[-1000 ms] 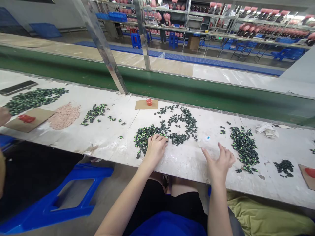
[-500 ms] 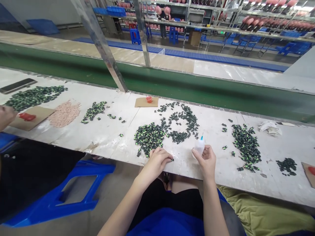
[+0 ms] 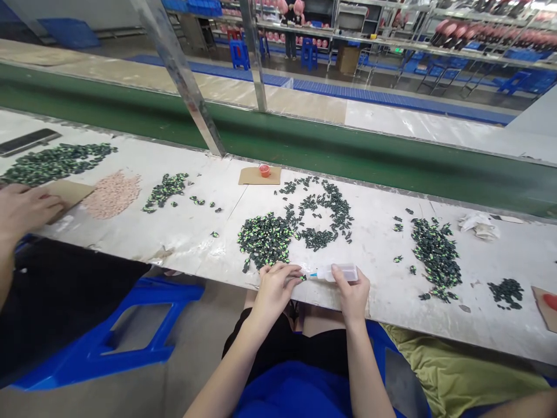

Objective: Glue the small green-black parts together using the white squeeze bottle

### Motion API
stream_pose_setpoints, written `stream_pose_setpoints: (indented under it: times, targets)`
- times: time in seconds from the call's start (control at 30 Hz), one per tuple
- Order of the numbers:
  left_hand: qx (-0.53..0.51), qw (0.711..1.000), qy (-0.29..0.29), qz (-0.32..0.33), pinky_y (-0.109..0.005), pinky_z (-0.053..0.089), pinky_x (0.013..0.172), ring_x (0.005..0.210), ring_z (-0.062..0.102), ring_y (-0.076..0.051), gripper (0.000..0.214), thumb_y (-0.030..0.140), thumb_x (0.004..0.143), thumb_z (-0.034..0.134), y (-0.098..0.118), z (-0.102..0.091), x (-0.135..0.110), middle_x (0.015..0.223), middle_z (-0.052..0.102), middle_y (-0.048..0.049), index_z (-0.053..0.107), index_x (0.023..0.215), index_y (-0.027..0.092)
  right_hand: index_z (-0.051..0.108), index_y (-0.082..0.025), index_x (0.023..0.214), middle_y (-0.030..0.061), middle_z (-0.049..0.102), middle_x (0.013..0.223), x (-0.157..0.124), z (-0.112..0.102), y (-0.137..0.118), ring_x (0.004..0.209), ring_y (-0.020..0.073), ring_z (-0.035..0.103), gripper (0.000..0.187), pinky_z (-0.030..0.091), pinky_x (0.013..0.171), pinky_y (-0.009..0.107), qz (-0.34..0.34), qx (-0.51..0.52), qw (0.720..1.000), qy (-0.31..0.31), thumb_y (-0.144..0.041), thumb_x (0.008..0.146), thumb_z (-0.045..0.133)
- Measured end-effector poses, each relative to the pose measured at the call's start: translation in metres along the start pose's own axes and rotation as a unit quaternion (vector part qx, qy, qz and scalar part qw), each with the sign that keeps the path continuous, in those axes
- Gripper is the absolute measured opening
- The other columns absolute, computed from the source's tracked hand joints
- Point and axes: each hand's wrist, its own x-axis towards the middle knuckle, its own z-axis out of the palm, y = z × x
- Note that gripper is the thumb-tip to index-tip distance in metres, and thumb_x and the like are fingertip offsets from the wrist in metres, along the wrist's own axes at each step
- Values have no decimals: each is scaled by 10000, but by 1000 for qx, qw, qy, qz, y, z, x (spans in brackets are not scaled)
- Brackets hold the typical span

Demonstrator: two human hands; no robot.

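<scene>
My left hand [image 3: 275, 285] is closed in a pinch on one small dark green piece [image 3: 303, 278] at the table's near edge. My right hand [image 3: 351, 290] grips a small clear squeeze bottle [image 3: 337, 272], lying sideways with its blue tip pointing left at the piece. Just beyond my hands lies a heap of green-and-black pieces [image 3: 265, 238], with a ring of darker pieces [image 3: 324, 217] behind it.
More piles of pieces lie at the right [image 3: 435, 255] and far left [image 3: 56, 162]. A pink heap [image 3: 112, 194] and a co-worker's hand [image 3: 26, 209] are at the left. A red cap on cardboard [image 3: 263, 171], crumpled paper [image 3: 478, 226] and a green conveyor belt [image 3: 348, 157] sit behind.
My right hand picked up the bottle and tipped it sideways toward my left hand. My left hand took a piece from the heap and drew back to the edge.
</scene>
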Motion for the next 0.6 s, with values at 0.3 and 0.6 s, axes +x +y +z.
stream_pose_setpoints:
  times: [0.3, 0.6]
  targets:
    - [15, 999, 30, -15, -418, 393, 786, 874, 687, -252, 132, 121, 755, 682, 4, 3, -1, 739, 754, -13, 690, 797, 245, 591, -158, 585, 2, 582, 542, -1, 2, 0, 521, 136, 495, 311, 416, 507, 255, -2, -30, 999, -30, -433, 666, 711]
    - [3, 997, -13, -82, -447, 371, 836, 916, 675, -254, 141, 103, 731, 706, 13, -5, 4, 806, 757, -15, 703, 775, 237, 590, -154, 582, -3, 578, 531, 0, 4, -1, 521, 133, 489, 323, 409, 506, 251, 3, -25, 999, -27, -445, 652, 712]
